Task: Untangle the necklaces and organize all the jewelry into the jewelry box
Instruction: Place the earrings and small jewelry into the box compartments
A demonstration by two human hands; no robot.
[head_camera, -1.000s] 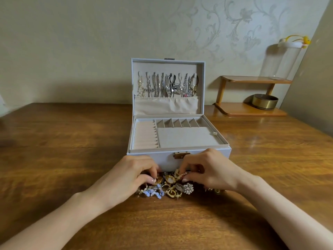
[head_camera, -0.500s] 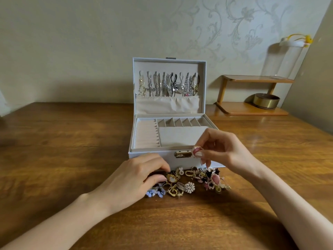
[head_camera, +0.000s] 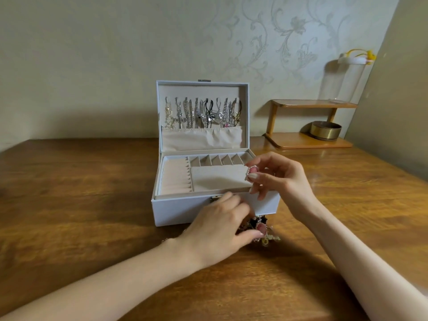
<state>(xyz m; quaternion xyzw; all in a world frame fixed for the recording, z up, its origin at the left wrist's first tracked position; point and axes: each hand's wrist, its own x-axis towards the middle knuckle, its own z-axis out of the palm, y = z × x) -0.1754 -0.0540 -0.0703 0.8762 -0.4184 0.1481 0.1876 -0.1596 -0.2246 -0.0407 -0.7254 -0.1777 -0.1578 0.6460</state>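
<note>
A white jewelry box (head_camera: pixel 176 209) stands open on the wooden table, its beige tray holding ring rolls and small compartments. Several necklaces (head_camera: pixel 203 113) hang from hooks inside the raised lid. My right hand (head_camera: pixel 278 177) pinches a small pink-stoned ring (head_camera: pixel 251 171) above the right side of the tray. My left hand (head_camera: pixel 222 225) lies over a pile of jewelry (head_camera: pixel 262 228) in front of the box, its thumb and fingertips closing on a piece there; most of the pile is hidden under it.
A small wooden two-tier shelf (head_camera: pixel 308 141) stands at the back right with a brass round tin (head_camera: pixel 325 130) on its lower board and a clear glass jar (head_camera: pixel 345 77) on top. A wall rises close on the right.
My right hand has lifted the ring from the pile up over the tray. My left hand has slid to the right across the pile, covering most of it.
</note>
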